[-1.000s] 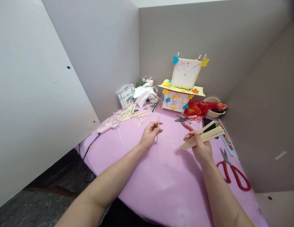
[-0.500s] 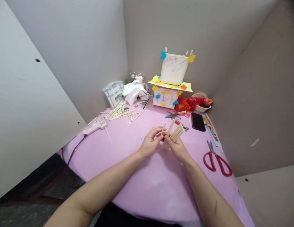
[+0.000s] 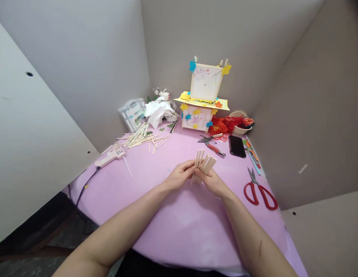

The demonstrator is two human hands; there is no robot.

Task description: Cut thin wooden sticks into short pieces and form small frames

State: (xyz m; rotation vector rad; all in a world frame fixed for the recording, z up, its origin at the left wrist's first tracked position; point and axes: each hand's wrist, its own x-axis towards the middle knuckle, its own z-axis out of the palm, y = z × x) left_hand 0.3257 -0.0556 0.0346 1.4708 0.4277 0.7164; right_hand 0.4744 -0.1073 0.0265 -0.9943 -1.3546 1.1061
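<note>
Between my hands, above the middle of the table, stands a fanned bunch of thin wooden sticks (image 3: 207, 163). My right hand (image 3: 211, 180) is closed around the bunch, thumb across its front. Fingers of my left hand (image 3: 180, 175) pinch the sticks at the bunch's left side; their lower ends poke out below both hands. Farther back, a pile of loose sticks (image 3: 151, 141) lies scattered on the pink-covered table (image 3: 155, 215). Behind it all rises a two-tier paper-and-stick lantern (image 3: 206, 82) with yellow and blue cutouts.
At left lies a glue gun (image 3: 112, 154) with its cord over the edge. Red-handled scissors (image 3: 259, 190), pliers (image 3: 212, 145), a phone (image 3: 237, 146) and pens (image 3: 253, 154) are at right. Red yarn (image 3: 225, 125) and crumpled tissue (image 3: 158, 110) sit behind. Grey panels enclose the table.
The single stick in my left hand has come over against the bunch in my right hand. The sticks now stand closer together in one fan. The view has shifted slightly.
</note>
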